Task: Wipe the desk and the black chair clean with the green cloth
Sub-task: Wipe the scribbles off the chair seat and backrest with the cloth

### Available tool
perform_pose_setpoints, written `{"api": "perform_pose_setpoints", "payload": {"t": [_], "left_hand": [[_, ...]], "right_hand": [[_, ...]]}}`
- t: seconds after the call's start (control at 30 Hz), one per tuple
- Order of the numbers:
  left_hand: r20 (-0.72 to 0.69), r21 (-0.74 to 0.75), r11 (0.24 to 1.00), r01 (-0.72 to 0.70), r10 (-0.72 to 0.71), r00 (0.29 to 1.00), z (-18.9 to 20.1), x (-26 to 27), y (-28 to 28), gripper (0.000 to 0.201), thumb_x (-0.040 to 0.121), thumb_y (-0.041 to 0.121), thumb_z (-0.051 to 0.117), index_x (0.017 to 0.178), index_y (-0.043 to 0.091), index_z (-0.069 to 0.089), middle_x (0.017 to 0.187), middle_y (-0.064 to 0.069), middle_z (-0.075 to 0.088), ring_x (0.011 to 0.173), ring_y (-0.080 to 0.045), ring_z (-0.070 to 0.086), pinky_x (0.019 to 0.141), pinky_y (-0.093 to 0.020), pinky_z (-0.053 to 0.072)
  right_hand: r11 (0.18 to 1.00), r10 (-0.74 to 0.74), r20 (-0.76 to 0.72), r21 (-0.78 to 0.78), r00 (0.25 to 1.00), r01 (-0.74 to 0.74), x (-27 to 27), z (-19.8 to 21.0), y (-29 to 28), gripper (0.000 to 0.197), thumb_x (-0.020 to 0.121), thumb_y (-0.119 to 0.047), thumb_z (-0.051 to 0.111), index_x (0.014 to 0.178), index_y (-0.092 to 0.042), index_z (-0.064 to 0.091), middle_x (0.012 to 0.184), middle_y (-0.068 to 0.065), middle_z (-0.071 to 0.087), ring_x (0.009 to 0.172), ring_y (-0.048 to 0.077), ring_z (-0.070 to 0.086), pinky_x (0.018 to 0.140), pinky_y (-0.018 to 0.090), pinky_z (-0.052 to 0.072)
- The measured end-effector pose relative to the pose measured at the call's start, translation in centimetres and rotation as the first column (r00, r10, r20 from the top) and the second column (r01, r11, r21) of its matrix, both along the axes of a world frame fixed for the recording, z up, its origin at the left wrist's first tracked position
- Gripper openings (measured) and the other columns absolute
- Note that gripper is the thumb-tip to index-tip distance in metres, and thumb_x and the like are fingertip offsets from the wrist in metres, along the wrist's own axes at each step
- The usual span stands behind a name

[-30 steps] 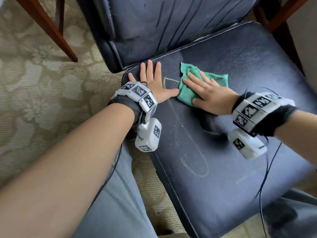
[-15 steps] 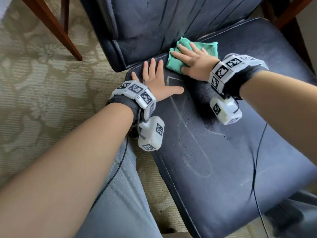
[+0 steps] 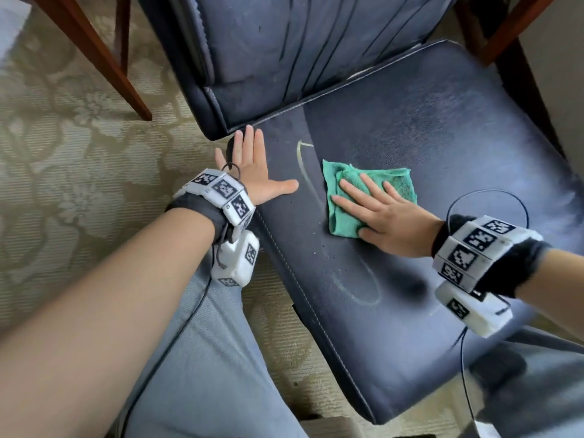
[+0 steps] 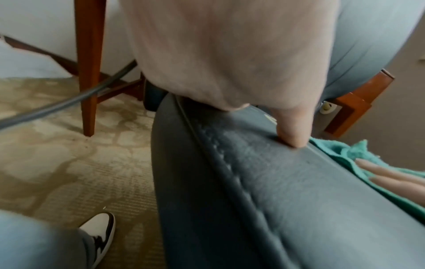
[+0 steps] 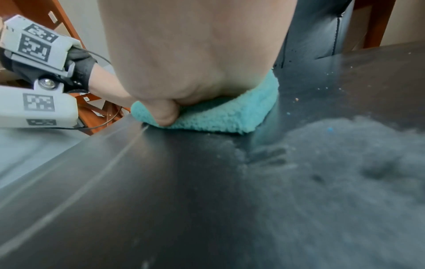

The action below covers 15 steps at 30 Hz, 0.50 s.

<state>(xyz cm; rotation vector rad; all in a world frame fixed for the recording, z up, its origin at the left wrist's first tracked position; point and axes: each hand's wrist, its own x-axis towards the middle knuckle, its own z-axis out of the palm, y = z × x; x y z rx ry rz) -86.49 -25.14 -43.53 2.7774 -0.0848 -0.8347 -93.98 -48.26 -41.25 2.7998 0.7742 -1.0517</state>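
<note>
Green cloth [image 3: 369,197] folded, flat on dusty black chair [image 3: 442,147] seat.

The right hand [image 3: 384,221] covered the near half of the green cloth [image 3: 395,183], hiding that part of it. In the right wrist view the palm filled the upper frame and concealed the fingers; the seat of the black chair [image 5: 184,191] was streaked with blur. In the left wrist view the left hand [image 4: 220,54] was a pale blur, only its thumb clear. The chair's backrest ran off the top edge. A pale mark [image 3: 305,165] on the seat was perhaps a stain.
</note>
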Motion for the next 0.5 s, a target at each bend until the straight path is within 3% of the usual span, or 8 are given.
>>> {"api": "perform_pose_setpoints", "payload": {"t": [0.1, 0.2, 0.27, 0.5], "left_hand": [[-0.021, 0.004, 1.000, 0.024, -0.024, 0.999, 0.0, 0.1, 0.1, 0.110, 0.084, 0.064, 0.052, 0.148, 0.013, -0.022, 0.156, -0.002, -0.027, 0.142, -0.018, -0.026, 0.113, -0.048, -0.013], [-0.014, 0.043, 0.998, 0.035, -0.035, 0.999, 0.0, 0.2, -0.1, 0.111, 0.084, 0.063, 0.052, 0.148, 0.012, -0.022, 0.156, -0.004, -0.026, 0.143, -0.020, -0.024, 0.115, -0.047, -0.010], [-0.006, 0.055, 0.998, 0.041, -0.041, 0.999, -0.3, 0.2, -0.2, 0.111, 0.084, 0.064, 0.051, 0.147, 0.011, -0.022, 0.156, -0.004, -0.026, 0.143, -0.020, -0.024, 0.115, -0.048, -0.009], [0.036, 0.036, 0.999, 0.039, -0.040, 0.999, -1.2, 0.2, -0.2, 0.111, 0.083, 0.066, 0.051, 0.148, 0.011, -0.020, 0.157, -0.004, -0.024, 0.144, -0.020, -0.023, 0.114, -0.052, -0.005]], "right_hand": [[1.000, -0.002, 0.021, -0.024, 1.000, 0.002, 0.7, 0.0, 0.2, 0.063, 0.076, -0.049, -0.003, 0.130, -0.029, -0.027, 0.158, -0.002, -0.014, 0.145, 0.030, -0.011, 0.117, 0.044, 0.002], [0.999, 0.005, 0.010, -0.050, 1.000, -0.004, 1.8, -0.2, 0.3, 0.066, 0.100, -0.037, 0.024, 0.138, -0.024, -0.029, 0.156, -0.004, -0.022, 0.144, 0.026, -0.017, 0.117, 0.040, -0.002], [0.999, -0.027, 0.018, -0.031, 0.999, 0.027, 2.6, -0.1, 1.2, 0.071, 0.100, -0.030, 0.033, 0.145, -0.024, -0.021, 0.156, -0.005, -0.021, 0.144, 0.025, -0.017, 0.117, 0.041, -0.002], [0.985, -0.156, 0.071, 0.081, 0.985, 0.150, 8.3, -0.3, 5.3, 0.067, 0.099, -0.026, 0.039, 0.150, -0.030, -0.004, 0.158, -0.006, -0.012, 0.145, 0.023, -0.013, 0.116, 0.043, -0.002]]}}
